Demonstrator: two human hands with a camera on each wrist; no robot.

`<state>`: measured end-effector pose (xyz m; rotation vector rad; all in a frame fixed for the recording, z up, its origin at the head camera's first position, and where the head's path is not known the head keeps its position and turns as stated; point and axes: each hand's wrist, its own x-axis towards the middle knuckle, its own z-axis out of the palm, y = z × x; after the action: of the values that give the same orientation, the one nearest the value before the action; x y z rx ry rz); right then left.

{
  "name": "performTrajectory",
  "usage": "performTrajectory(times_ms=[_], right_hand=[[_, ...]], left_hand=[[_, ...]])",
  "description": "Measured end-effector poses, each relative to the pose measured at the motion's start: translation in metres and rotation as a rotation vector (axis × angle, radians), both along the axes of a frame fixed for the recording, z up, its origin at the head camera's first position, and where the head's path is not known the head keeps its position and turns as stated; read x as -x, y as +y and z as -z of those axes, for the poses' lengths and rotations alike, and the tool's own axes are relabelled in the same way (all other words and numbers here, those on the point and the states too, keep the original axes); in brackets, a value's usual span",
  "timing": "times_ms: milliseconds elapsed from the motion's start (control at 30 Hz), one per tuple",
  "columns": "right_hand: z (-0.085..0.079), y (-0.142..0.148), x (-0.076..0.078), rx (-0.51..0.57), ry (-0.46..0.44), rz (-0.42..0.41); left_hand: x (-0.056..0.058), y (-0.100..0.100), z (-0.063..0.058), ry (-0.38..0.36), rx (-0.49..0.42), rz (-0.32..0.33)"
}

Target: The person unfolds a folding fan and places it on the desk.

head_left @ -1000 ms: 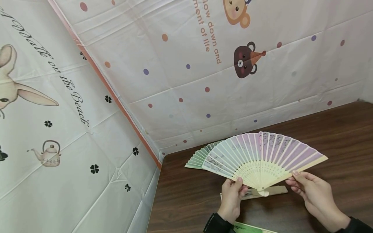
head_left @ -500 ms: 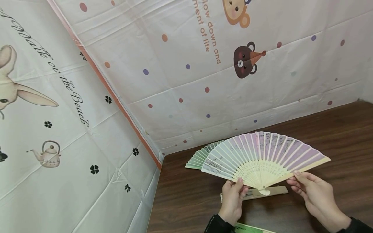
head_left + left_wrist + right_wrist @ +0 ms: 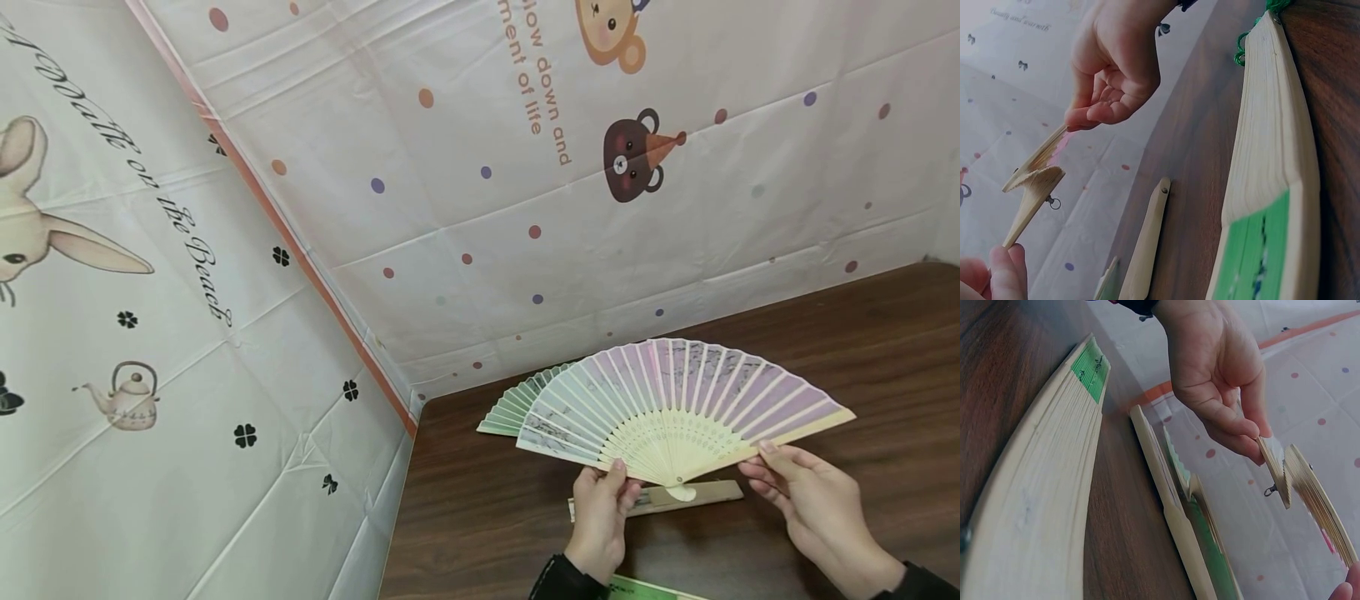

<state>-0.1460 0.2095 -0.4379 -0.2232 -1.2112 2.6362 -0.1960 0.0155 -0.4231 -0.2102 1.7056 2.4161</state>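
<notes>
A folding fan, pale blue fading to lilac with printed blossom sprigs, is spread wide above the table. My left hand pinches its left outer stick between thumb and fingers. On the opposite side, the right outer stick is pinched by my right hand. The pivot end points down toward me, and a small metal loop hangs from it in the left wrist view. Right under the pivot lies a folded fan with pale sticks. Farther back, an open green fan is partly hidden behind the lilac one.
Nearest me lies another folded green fan, cut off by the head view's lower edge; its green tassel shows in the left wrist view. Printed cloth hangs behind and left of the dark wooden table.
The held fan has spread slightly wider, its right end shifting right and its left edge dipping a little. My right hand has moved slightly right; both hands keep their pinch.
</notes>
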Motion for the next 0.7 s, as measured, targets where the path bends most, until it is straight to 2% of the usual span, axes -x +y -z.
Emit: performTrajectory(times_ms=[267, 700], right_hand=[[0.0012, -0.0001, -0.0006, 0.043, 0.006, -0.015], [0.006, -0.0007, 0.0022, 0.102, 0.074, -0.027]], left_hand=[[0.0005, 0.0004, 0.0006, -0.004, -0.003, -0.019], [0.0005, 0.0026, -0.0007, -0.011, -0.021, -0.075]])
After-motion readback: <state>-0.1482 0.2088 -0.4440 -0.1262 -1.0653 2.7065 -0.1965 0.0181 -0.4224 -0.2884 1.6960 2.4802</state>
